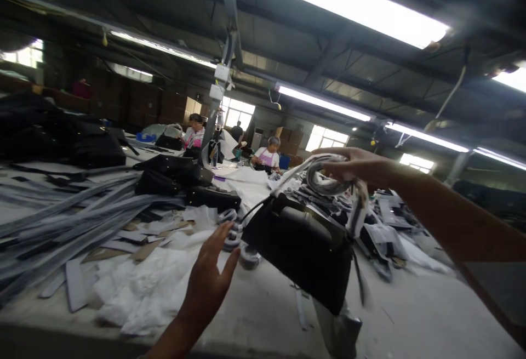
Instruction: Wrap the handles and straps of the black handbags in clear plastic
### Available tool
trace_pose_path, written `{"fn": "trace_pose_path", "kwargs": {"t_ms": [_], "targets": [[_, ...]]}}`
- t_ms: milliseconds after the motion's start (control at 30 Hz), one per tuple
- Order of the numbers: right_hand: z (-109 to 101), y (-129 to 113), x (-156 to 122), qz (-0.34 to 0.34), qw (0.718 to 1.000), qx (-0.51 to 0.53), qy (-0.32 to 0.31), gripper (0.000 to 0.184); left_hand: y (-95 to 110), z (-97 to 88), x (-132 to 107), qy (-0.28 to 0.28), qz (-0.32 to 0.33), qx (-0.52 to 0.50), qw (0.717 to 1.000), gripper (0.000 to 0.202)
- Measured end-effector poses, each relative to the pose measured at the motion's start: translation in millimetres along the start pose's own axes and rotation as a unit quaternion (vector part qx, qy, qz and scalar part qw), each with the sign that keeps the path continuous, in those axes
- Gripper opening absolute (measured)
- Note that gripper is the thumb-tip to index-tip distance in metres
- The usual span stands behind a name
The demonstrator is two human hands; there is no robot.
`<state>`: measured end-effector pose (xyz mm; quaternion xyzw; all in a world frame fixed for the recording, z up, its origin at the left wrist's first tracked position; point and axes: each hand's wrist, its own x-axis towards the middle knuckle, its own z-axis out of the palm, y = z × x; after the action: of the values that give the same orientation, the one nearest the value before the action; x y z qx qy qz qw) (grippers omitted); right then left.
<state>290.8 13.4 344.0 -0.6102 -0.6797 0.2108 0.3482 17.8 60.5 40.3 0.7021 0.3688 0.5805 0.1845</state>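
Observation:
A black handbag (296, 255) hangs tilted above the table, held up by its coiled, pale-wrapped strap (329, 175). My right hand (355, 164) is closed around the top of that strap. Thin black cords dangle at both sides of the bag. My left hand (209, 268) is just left of the bag, apart from it, with fingers spread and nothing in them. Behind its fingertips lie small grey-and-white rolls (250, 256), partly hidden. Beneath the bag's lower right corner stands a grey object (341, 331), too blurred to name.
Long grey strips (94, 222) and crumpled white wrapping (143, 282) cover the left of the table (394, 320). More black bags (57, 131) are piled behind. Loose parts (382, 238) lie at right. Two people (268, 156) sit farther back, near a post (211, 123).

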Motion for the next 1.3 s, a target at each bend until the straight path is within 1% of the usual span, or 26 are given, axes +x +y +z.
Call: {"fn": "trace_pose_path", "kwargs": {"t_ms": [67,133,167,200,267,333,400,467,533,600,667,700,733,767,800,833,867,900,933,967,1000,1033,1100,1167,1233,1300], "targets": [[-10,-6,7,-0.003,0.994,-0.098,-0.056,0.067,-11,3.4,12,0.008,0.011,0.043,0.999,0.055],[-12,-7,15,-0.007,0.98,-0.167,-0.107,0.068,-16,8.9,12,-0.013,-0.005,0.039,0.999,0.056],[-11,-6,18,-0.011,0.974,-0.191,-0.125,0.066,-17,12.2,7,-0.034,-0.02,0.016,0.999,0.054],[-7,-3,22,-0.015,0.968,-0.21,-0.138,0.064,-17,15.7,0,-0.058,-0.039,-0.016,0.997,0.051],[3,8,26,-0.029,0.967,-0.215,-0.131,0.058,-15,23.3,-19,-0.111,-0.086,-0.09,0.986,0.042],[17,24,29,-0.043,0.977,-0.181,-0.108,0.054,-11,31.8,-43,-0.156,-0.146,-0.144,0.966,0.035],[33,44,31,-0.049,0.983,-0.146,-0.095,0.047,-8,40.8,-66,-0.202,-0.202,-0.168,0.943,0.029],[49,65,33,-0.057,0.984,-0.141,-0.091,0.041,-6,48.9,-86,-0.25,-0.239,-0.197,0.917,0.028],[64,82,31,-0.084,0.976,-0.19,-0.061,0.042,-5,54.6,-100,-0.279,-0.262,-0.235,0.894,0.033],[77,94,18,-0.116,0.953,-0.281,0.002,0.053,-6,57.2,-109,-0.287,-0.29,-0.27,0.872,0.04],[91,101,-9,-0.133,0.92,-0.354,0.104,0.067,-7,57.3,-113,-0.282,-0.314,-0.293,0.858,0.047],[100,104,-28,-0.139,0.906,-0.362,0.169,0.067,-7,57.0,-114,-0.277,-0.322,-0.303,0.853,0.05],[112,107,-49,-0.137,0.897,-0.35,0.231,0.061,-7,56.7,-115,-0.269,-0.331,-0.315,0.848,0.053],[126,111,-72,-0.121,0.895,-0.319,0.287,0.051,-8,56.6,-117,-0.262,-0.341,-0.327,0.842,0.056],[144,117,-94,-0.08,0.9,-0.269,0.334,0.038,-8,56.8,-118,-0.255,-0.349,-0.339,0.835,0.057],[164,124,-114,-0.023,0.918,-0.207,0.338,0.031,-8,57.0,-120,-0.253,-0.357,-0.35,0.828,0.058],[185,132,-131,0.041,0.949,-0.135,0.283,0.03,-7,57.1,-122,-0.256,-0.362,-0.359,0.821,0.058],[207,141,-144,0.098,0.975,-0.053,0.195,0.035,-6,57.0,-124,-0.262,-0.363,-0.362,0.818,0.057],[228,150,-152,0.128,0.985,0.022,0.11,0.043,-5,56.4,-125,-0.268,-0.362,-0.36,0.817,0.056],[247,158,-156,0.149,0.985,0.079,0.048,0.049,-2,55.1,-126,-0.276,-0.357,-0.355,0.818,0.055],[262,165,-156,0.159,0.981,0.112,0.015,0.052,1,52.9,-126,-0.286,-0.35,-0.347,0.821,0.055],[274,169,-153,0.168,0.975,0.142,0.011,0.054,3,49.8,-126,-0.298,-0.34,-0.338,0.826,0.054],[285,174,-143,0.185,0.966,0.181,0.026,0.055,6,41.0,-120,-0.322,-0.311,-0.306,0.84,0.055],[285,173,-134,0.197,0.954,0.223,0.032,0.054,3,30.3,-108,-0.325,-0.276,-0.251,0.869,0.055],[282,171,-131,0.2,0.936,0.289,0.012,0.054,-10,21.2,-89,-0.288,-0.242,-0.15,0.914,0.052],[282,169,-131,0.202,0.906,0.371,0.004,0.054,-30,17.1,-67,-0.229,-0.214,0.015,0.95,0.044]]}}
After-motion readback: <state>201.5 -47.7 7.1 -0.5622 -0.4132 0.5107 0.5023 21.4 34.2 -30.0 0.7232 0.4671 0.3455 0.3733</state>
